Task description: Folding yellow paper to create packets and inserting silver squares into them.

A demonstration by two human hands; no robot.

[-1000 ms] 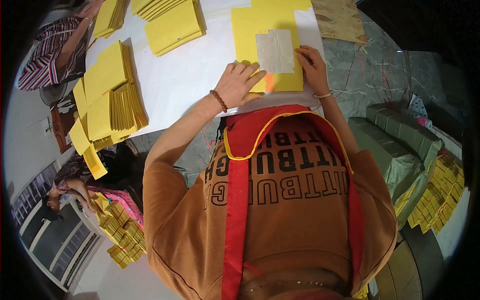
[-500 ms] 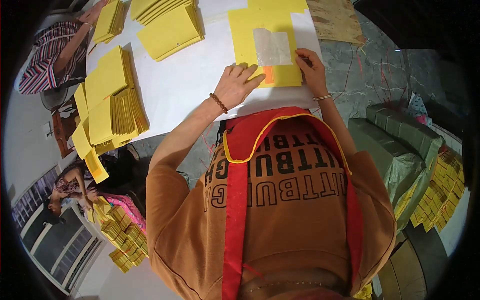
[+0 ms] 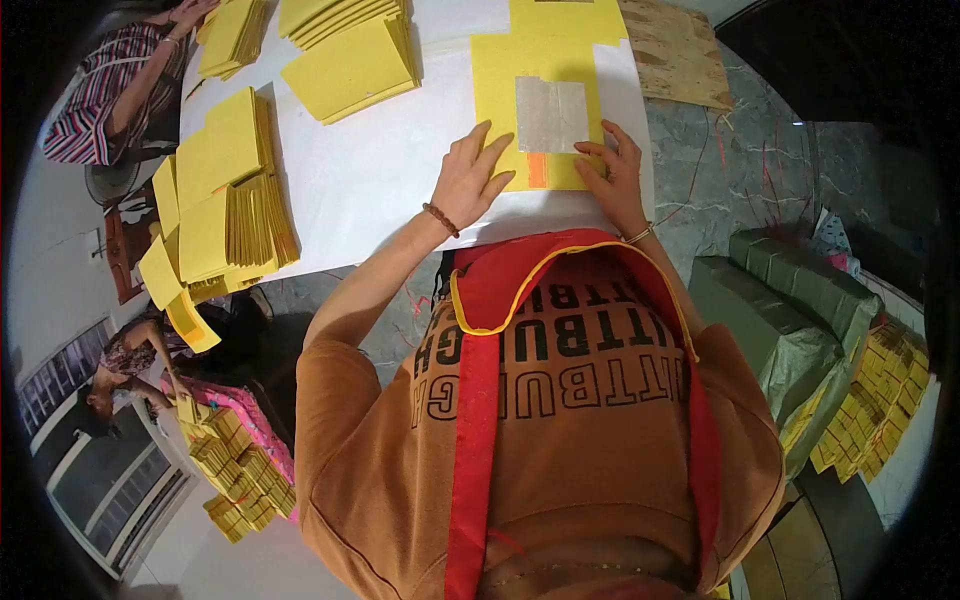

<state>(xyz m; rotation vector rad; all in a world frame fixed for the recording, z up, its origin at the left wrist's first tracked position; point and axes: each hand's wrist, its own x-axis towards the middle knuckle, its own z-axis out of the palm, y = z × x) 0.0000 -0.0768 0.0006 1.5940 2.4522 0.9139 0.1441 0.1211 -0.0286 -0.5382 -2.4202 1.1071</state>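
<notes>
A flat yellow paper sheet [image 3: 494,95] lies near the front edge of the white-covered table. On it sits a greyish, shiny rectangular patch [image 3: 552,117], with a small orange strip [image 3: 538,170] just below. My left hand [image 3: 466,180] rests at the sheet's left edge, fingers apart, the fingertips over its margin. At the lower right edge is my right hand [image 3: 612,178], its fingers and thumb apart, the fingertips over the paper beside the patch. Beyond this sheet, another yellow paper [image 3: 560,20] reaches to the frame's top.
Stacks of folded yellow paper stand at the table's left [image 3: 225,150] and far middle [image 3: 350,70]. A plywood board [image 3: 675,55] adjoins the right side. Green wrapped bales [image 3: 765,330] stand at right. One person [image 3: 110,105] works at far left; another [image 3: 135,370] sits beside yellow bundles [image 3: 235,460].
My left hand has drawn back from the orange strip to the sheet's left edge. My right hand has come inward over the lower right edge. The whole view has shifted slightly.
</notes>
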